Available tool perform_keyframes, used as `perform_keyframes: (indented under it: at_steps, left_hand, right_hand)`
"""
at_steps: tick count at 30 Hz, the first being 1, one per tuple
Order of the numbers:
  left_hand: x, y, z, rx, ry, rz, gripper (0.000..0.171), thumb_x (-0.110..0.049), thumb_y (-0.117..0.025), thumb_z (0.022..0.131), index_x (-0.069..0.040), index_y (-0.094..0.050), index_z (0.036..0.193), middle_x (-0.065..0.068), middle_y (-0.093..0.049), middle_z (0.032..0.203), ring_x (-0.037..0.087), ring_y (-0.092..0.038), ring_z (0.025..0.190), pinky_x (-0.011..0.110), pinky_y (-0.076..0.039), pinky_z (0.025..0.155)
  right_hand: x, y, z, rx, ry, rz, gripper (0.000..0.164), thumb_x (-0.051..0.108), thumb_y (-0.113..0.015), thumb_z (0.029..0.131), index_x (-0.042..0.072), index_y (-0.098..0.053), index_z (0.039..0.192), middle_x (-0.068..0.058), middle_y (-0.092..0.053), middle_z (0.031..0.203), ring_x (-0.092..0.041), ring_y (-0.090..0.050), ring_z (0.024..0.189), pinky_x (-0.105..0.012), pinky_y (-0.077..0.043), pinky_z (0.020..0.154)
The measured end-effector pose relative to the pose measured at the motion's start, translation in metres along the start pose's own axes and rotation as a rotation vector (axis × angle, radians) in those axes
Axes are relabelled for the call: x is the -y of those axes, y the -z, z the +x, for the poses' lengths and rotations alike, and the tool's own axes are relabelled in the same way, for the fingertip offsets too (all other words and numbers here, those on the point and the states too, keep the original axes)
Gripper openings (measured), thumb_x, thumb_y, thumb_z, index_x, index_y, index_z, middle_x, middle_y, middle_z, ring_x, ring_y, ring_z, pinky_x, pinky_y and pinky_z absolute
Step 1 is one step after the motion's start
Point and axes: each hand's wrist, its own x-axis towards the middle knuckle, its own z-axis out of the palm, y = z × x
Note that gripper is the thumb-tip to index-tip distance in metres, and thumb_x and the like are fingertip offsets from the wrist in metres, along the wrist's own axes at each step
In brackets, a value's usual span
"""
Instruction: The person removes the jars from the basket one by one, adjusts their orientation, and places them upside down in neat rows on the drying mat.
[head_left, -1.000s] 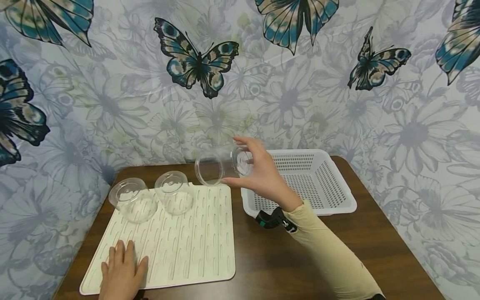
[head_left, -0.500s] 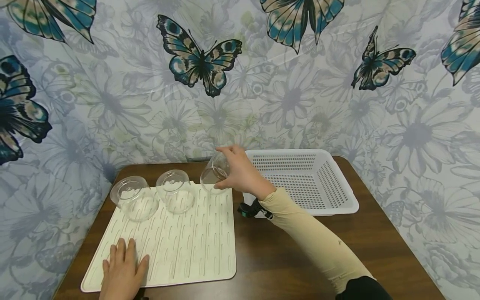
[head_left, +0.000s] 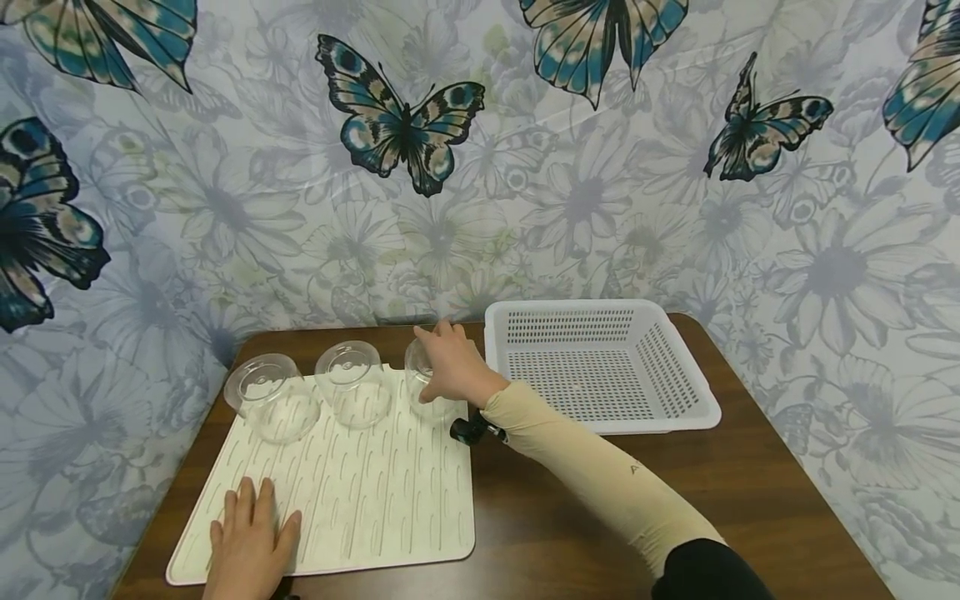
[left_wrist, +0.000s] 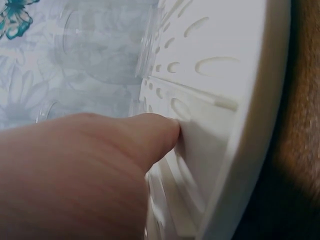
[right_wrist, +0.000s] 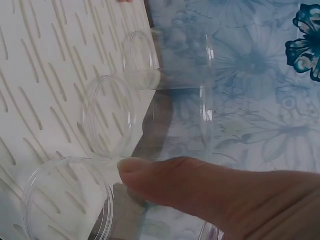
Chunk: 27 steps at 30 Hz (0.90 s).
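My right hand [head_left: 459, 367] grips a clear cup [head_left: 417, 367], fingers on its far side and thumb on its near side. This cup stands mouth down at the far right corner of the cream ridged drying mat [head_left: 375, 500], partly hidden by the hand. To its left, a second clear cup [head_left: 354, 385] and a third clear cup [head_left: 272, 398] stand mouth down along the mat's far edge. The right wrist view shows the gripped cup's rim [right_wrist: 109, 200] against the mat, below the thumb. My left hand [head_left: 251, 537] rests flat on the mat's near left corner, fingers spread.
A white perforated plastic basket [head_left: 600, 421] sits on the brown wooden table [head_left: 555, 517], right of the mat. Directly behind the table hangs a butterfly-and-flower patterned backdrop [head_left: 585, 200]. My right forearm crosses over the table in front of the basket.
My right hand has moved left and down from beside the basket, turning the cup from its side to mouth down and bringing it onto the mat. The left hand has stayed in place.
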Motion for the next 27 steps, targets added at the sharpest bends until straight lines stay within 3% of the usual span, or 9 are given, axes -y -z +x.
perform_keyframes:
  at_steps: [10,17,27]
  left_hand:
    - [-0.001,0.000,-0.003,0.004,-0.015,-0.016,0.080,-0.035,-0.051,0.116,0.027,-0.020,0.157,0.057,-0.001,0.162,0.078,0.003,0.149,0.091,0.000,0.112]
    - [-0.001,0.000,0.001,-0.059,-0.074,-0.019,0.077,-0.031,-0.055,0.115,0.027,-0.025,0.155,0.058,-0.007,0.161,0.079,-0.002,0.148,0.092,-0.003,0.111]
    - [-0.001,-0.003,0.000,-0.061,-0.071,-0.011,0.076,-0.029,-0.057,0.114,0.029,-0.026,0.153,0.059,-0.007,0.159,0.080,-0.002,0.147,0.093,-0.004,0.110]
  right_hand:
    - [-0.005,-0.014,0.010,0.011,-0.034,0.001,0.112,0.039,-0.100,0.082,0.010,-0.038,0.171,-0.018,-0.052,0.154,-0.038,-0.049,0.137,-0.053,-0.050,0.109]
    - [-0.007,-0.017,0.015,-0.023,-0.033,0.018,0.107,0.038,-0.099,0.082,0.013,-0.042,0.169,-0.015,-0.052,0.153,-0.035,-0.050,0.134,-0.050,-0.045,0.113]
    - [-0.010,-0.020,0.011,-0.017,-0.044,0.059,0.109,0.038,-0.101,0.081,0.015,-0.042,0.169,-0.016,-0.050,0.155,-0.036,-0.048,0.139,-0.054,-0.043,0.115]
